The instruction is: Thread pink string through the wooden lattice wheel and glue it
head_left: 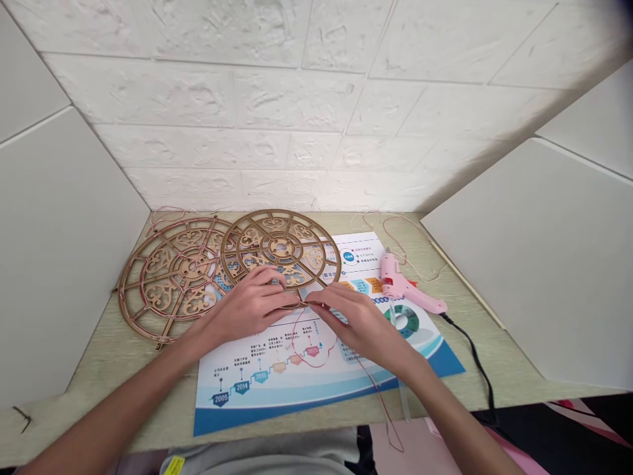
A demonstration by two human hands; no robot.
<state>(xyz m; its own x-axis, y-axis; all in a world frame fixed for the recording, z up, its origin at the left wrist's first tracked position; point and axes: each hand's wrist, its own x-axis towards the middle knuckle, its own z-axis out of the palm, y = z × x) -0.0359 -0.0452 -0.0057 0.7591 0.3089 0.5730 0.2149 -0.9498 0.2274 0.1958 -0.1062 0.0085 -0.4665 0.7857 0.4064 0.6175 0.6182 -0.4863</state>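
Openwork disc (281, 250) over the printed sheet (232, 420) on the desk (111, 359), overlapping a second disc (194, 264). Left hand (257, 305) pinches its near rim; right hand (353, 316) appears to pinch pink thread (314, 366) there. Disc judged light, stiff — thin fretwork probably fragile, so hold by outer rim. Thread likely limp — best taken close to the rim.

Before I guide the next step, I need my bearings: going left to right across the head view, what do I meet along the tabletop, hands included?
Small dark scrap → left patterned disc → left hand → right hand → pink glue gun → black cord.
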